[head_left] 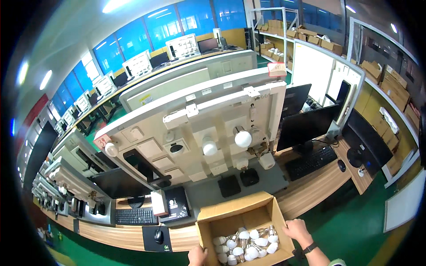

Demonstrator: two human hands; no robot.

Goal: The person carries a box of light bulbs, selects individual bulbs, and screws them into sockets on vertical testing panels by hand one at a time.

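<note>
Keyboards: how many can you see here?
2: one black keyboard left of the cardboard box, and a second keyboard to its right, before a monitor. Others may be hidden in the background.

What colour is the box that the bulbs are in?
The box is light cardboard brown; the head view shows it best.

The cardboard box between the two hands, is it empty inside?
No, many white light bulbs lie in the open cardboard box, which the left hand and right hand hold at opposite sides.
</note>
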